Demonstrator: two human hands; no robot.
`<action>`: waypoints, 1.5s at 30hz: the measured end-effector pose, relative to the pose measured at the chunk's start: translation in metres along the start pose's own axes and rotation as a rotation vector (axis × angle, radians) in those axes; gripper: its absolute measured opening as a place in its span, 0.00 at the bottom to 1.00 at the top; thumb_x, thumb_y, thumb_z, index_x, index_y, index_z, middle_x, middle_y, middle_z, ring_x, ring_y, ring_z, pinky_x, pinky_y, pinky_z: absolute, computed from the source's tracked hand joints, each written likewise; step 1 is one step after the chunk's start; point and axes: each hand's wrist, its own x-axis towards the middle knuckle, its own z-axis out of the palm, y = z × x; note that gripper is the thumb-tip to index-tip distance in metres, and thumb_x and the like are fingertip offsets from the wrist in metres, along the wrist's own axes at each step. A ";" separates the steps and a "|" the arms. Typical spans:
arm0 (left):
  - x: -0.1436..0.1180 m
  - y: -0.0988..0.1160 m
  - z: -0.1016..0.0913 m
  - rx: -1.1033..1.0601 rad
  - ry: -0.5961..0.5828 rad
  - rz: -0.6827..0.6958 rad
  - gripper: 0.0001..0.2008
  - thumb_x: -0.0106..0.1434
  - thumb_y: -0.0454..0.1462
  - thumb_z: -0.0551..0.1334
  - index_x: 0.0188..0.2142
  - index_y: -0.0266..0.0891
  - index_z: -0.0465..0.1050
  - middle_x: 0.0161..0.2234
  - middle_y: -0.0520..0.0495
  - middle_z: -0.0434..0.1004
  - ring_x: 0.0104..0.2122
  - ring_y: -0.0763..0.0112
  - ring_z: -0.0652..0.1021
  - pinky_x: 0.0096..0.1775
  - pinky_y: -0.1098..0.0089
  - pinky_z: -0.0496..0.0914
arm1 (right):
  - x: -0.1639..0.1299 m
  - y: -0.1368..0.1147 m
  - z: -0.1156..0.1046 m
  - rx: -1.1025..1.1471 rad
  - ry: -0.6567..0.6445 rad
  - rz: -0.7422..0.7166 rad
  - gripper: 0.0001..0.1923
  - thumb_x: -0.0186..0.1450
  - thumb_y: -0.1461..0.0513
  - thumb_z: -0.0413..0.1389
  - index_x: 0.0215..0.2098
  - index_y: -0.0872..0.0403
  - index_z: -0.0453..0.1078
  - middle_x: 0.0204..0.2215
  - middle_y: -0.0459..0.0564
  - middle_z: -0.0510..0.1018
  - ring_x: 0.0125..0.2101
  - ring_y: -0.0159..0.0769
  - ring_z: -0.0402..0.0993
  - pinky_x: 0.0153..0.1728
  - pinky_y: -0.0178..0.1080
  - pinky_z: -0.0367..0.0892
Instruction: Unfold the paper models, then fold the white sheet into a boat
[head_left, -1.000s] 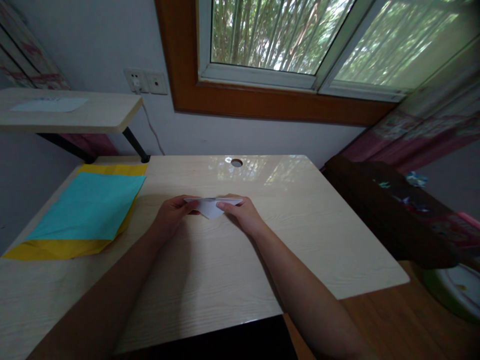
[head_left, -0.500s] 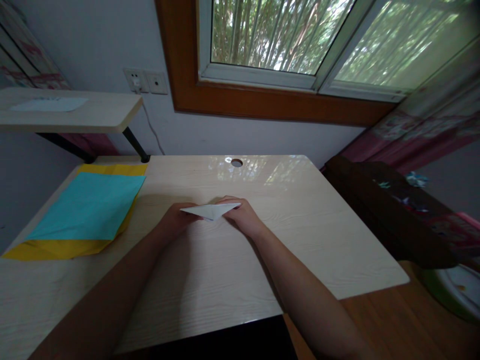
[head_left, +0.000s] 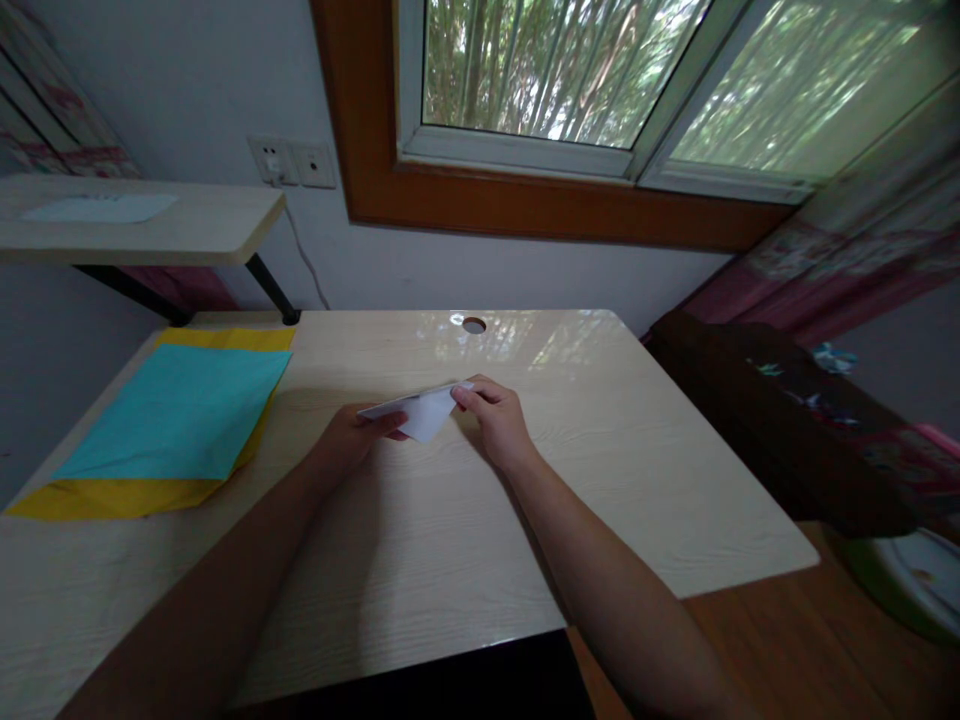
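A folded white paper [head_left: 424, 412], triangular with its point toward me, is held just above the middle of the light wooden desk [head_left: 420, 560]. My left hand [head_left: 346, 438] pinches its left end. My right hand [head_left: 497, 421] pinches its right end, which sits a little higher, so the paper tilts up to the right.
A turquoise sheet [head_left: 176, 410] lies on a yellow sheet [head_left: 105, 496] at the desk's left. A cable hole [head_left: 473, 325] is near the far edge. A raised shelf [head_left: 142, 225] with a white paper stands at far left. A dark cabinet [head_left: 787, 420] flanks the right.
The paper's right end has lifted and the piece has tilted up to the right. My right hand moved slightly up and away; my left hand stayed close to its place.
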 end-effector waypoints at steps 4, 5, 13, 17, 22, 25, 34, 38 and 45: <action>-0.001 0.002 0.001 -0.026 0.002 -0.009 0.19 0.54 0.51 0.71 0.32 0.36 0.83 0.32 0.41 0.86 0.34 0.54 0.84 0.42 0.60 0.77 | 0.001 0.006 -0.002 0.030 0.029 0.010 0.12 0.58 0.54 0.68 0.25 0.52 0.76 0.27 0.45 0.74 0.31 0.34 0.68 0.37 0.38 0.64; -0.002 0.003 0.002 -0.027 0.002 -0.010 0.19 0.54 0.51 0.71 0.32 0.35 0.83 0.32 0.41 0.86 0.34 0.54 0.84 0.42 0.59 0.77 | 0.001 0.007 -0.003 0.039 0.027 0.007 0.12 0.58 0.54 0.68 0.25 0.52 0.76 0.27 0.45 0.74 0.31 0.34 0.68 0.37 0.37 0.63; -0.003 0.008 0.003 -0.024 0.006 -0.047 0.19 0.53 0.51 0.71 0.30 0.37 0.84 0.32 0.41 0.86 0.36 0.55 0.85 0.44 0.60 0.77 | 0.001 0.006 -0.004 0.064 0.048 -0.015 0.12 0.60 0.53 0.67 0.27 0.51 0.75 0.25 0.44 0.71 0.30 0.33 0.66 0.36 0.37 0.62; 0.000 0.005 0.000 0.022 0.035 -0.053 0.19 0.54 0.53 0.70 0.27 0.38 0.83 0.30 0.42 0.86 0.35 0.56 0.85 0.46 0.60 0.76 | 0.002 0.006 -0.004 0.061 0.038 0.002 0.12 0.60 0.52 0.66 0.28 0.51 0.75 0.26 0.44 0.72 0.30 0.33 0.66 0.36 0.36 0.63; 0.001 0.006 0.000 0.015 0.067 -0.064 0.20 0.55 0.54 0.69 0.28 0.38 0.84 0.32 0.41 0.86 0.35 0.57 0.85 0.47 0.60 0.76 | 0.000 0.002 0.001 -0.046 -0.043 0.049 0.17 0.61 0.49 0.64 0.25 0.52 0.75 0.26 0.46 0.74 0.32 0.35 0.69 0.39 0.38 0.65; 0.000 0.010 0.002 0.016 0.078 -0.074 0.20 0.55 0.54 0.69 0.29 0.37 0.84 0.31 0.41 0.86 0.34 0.57 0.85 0.45 0.61 0.77 | -0.004 0.001 0.006 -0.110 -0.148 0.067 0.16 0.60 0.48 0.65 0.28 0.52 0.76 0.31 0.48 0.79 0.35 0.37 0.72 0.42 0.39 0.67; 0.003 0.001 0.000 0.094 0.035 -0.023 0.18 0.55 0.51 0.71 0.33 0.39 0.83 0.30 0.45 0.86 0.34 0.58 0.85 0.43 0.63 0.78 | -0.009 0.013 0.006 -0.376 -0.342 0.085 0.18 0.61 0.48 0.64 0.30 0.55 0.78 0.27 0.47 0.78 0.30 0.35 0.71 0.34 0.37 0.66; 0.003 0.001 -0.001 0.180 -0.016 -0.033 0.16 0.54 0.50 0.72 0.32 0.40 0.83 0.30 0.46 0.86 0.36 0.57 0.85 0.42 0.65 0.78 | -0.010 0.013 0.006 -0.369 -0.355 0.085 0.18 0.61 0.48 0.64 0.29 0.55 0.78 0.27 0.48 0.78 0.30 0.35 0.71 0.34 0.36 0.65; 0.000 0.006 0.001 0.107 0.023 -0.029 0.15 0.54 0.49 0.72 0.27 0.40 0.82 0.26 0.46 0.84 0.29 0.59 0.84 0.37 0.65 0.77 | -0.009 0.012 0.006 -0.356 -0.378 0.109 0.20 0.61 0.46 0.63 0.26 0.55 0.76 0.24 0.46 0.75 0.28 0.34 0.69 0.31 0.35 0.63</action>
